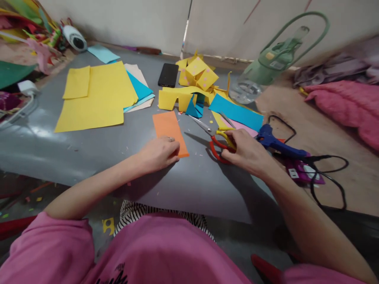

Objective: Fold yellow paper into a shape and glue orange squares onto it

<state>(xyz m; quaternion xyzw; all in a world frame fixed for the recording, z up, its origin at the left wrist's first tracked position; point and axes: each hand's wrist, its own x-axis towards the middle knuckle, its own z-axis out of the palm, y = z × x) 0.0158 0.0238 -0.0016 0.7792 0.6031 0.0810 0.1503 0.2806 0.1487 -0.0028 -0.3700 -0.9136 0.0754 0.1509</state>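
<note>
An orange paper strip (169, 125) lies on the grey table, and my left hand (161, 154) rests on its lower part with the fingers curled closed over it. Scissors (217, 138) with red and yellow handles are in my right hand (244, 152), whose fingers are closed on the handles. The scissor blades are apart and point up and left, to the right of the orange paper. Just beyond them stand a folded blue paper piece (195, 106) and yellow cut-out paper (170, 99).
Yellow sheets (100, 94) lie at the left. A black phone (168, 75) and yellow paper shapes (198, 71) are at the back. On the right are a blue strip (237, 110), a bottle (254, 79), a blue glue gun (278, 144) and its black cable (340, 189).
</note>
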